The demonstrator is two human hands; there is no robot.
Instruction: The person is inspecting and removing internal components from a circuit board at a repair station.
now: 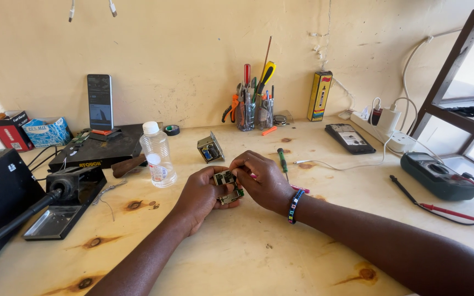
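Both hands meet over the middle of the pale plywood workbench point(259, 246), and between them sits a small green and silver circuit board point(227, 186), held just above the wood. The left hand point(201, 197) cups the board from its left and underside, its fingers curled shut on the board's left edge and lower part. The right hand point(264, 178), with a beaded bracelet point(294, 205) at its wrist, comes in from the right, its thumb and fingertips pinched together on the board's upper right corner. The board's long axis runs roughly from the far side of the bench toward the person, slightly tilted, so the two hands grip opposite sides of it rather than its ends. Both hands touch the board; neither is nearer than the other. A green-handled screwdriver point(283, 160) lies on the bench just beyond the right hand, and a clear plastic bottle with a white cap point(157, 154) stands near, beyond the left hand. A small metal-cased component point(210, 148) rests farther back.
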